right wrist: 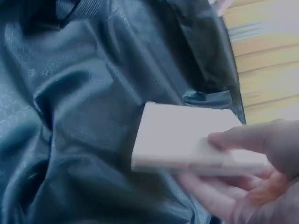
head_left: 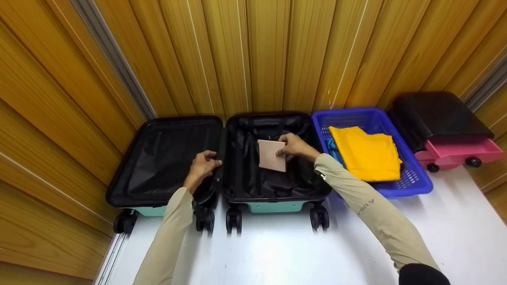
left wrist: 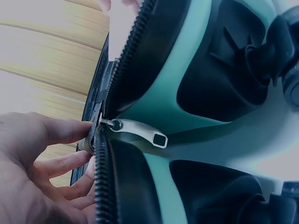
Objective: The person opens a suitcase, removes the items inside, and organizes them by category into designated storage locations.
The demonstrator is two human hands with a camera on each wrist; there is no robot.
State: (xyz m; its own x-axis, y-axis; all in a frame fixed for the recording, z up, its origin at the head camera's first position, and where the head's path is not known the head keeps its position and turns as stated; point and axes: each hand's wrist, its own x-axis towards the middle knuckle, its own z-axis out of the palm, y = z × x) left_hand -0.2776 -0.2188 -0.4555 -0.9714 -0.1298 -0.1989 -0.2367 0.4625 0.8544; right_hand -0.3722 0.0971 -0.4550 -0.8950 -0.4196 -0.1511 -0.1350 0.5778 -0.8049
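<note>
A person in long beige sleeves is kneeling or leaning over a small mint-green hard-shell suitcase with a black fabric lining [head_left: 253, 174], which is lying fully opened on a white floor [head_left: 435, 237] against a wall of yellow wood-look panels [head_left: 253, 55].

The right hand [head_left: 295, 146] is reaching into the right half of the case and pinching a flat, pale beige rectangular box [head_left: 272, 155] by its edge, thumb on top and fingers curled beneath, as the right wrist view is showing clearly [right wrist: 187, 140]. The box is sitting low over the crumpled black lining, touching it or very nearly (the pictures do not settle which).

The left hand [head_left: 202, 165] is resting at the central hinge between the two halves, its fingers curled against the black zipper track; in the left wrist view the fingertips [left wrist: 70, 161] are pressing just beside the silver metal zipper pull [left wrist: 140, 133], apparently steadying the shell rather than tugging the pull.

Judging by the layout, packing is only beginning: the left half of the case is holding nothing visible, and the box is the only item in the right half. A folded yellow cloth garment [head_left: 366, 152] is still waiting in the blue perforated plastic basket [head_left: 412, 184] just beside the case, with something teal tucked under it. Further right, a black-and-pink wheeled case [head_left: 443, 130] is standing apart.
</note>
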